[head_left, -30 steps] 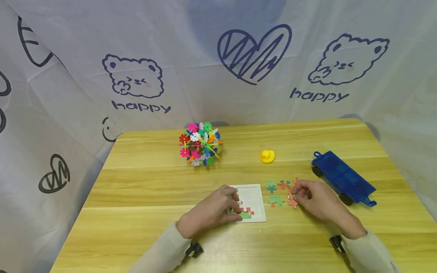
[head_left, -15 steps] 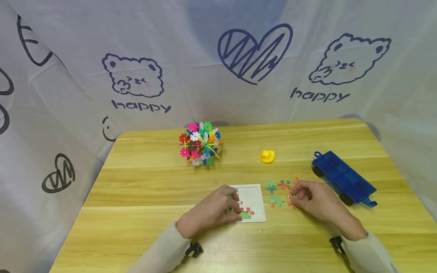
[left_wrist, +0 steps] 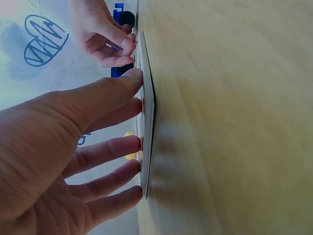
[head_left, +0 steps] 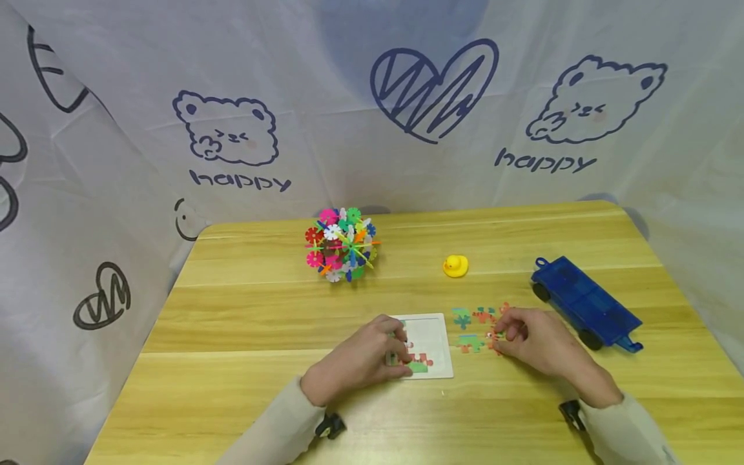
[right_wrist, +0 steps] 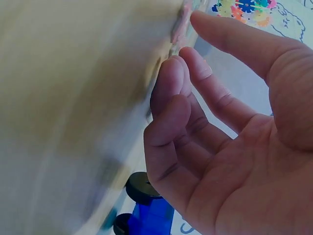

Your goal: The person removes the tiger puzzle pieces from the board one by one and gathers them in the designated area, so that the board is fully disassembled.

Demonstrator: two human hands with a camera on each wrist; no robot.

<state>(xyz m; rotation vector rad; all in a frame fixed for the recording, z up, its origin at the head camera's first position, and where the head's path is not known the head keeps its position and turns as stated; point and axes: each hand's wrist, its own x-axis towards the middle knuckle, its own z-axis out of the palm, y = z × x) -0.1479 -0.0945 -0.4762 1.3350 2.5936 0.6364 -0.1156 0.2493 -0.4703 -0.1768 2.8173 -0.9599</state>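
Observation:
My left hand (head_left: pixel 369 354) lies over the left part of a white puzzle tray (head_left: pixel 437 349), fingertips and thumb resting on it with the fingers spread. Inside the tray, red and green jigsaw pieces (head_left: pixel 420 363) show beside the fingers; others are hidden beneath the hand. To the right of the tray, my right hand (head_left: pixel 537 339) pinches an orange jigsaw piece (head_left: pixel 493 343) at the table, partly covered by thumb and fingers. Loose pieces lie close by: a green one (head_left: pixel 471 343), a blue-green one (head_left: pixel 462 318) and a red striped one (head_left: pixel 484 314).
A blue toy trailer (head_left: pixel 587 302) with black wheels stands just right of the right hand. Farther back on the wooden table (head_left: pixel 244 310) are a yellow rubber duck (head_left: pixel 456 266) and a ball of colourful plastic flakes (head_left: pixel 341 245). A printed white cloth (head_left: pixel 349 148) hangs behind.
The orange piece under my right fingers has turned and shifted slightly left toward the green piece. My left hand stays in place on the tray.

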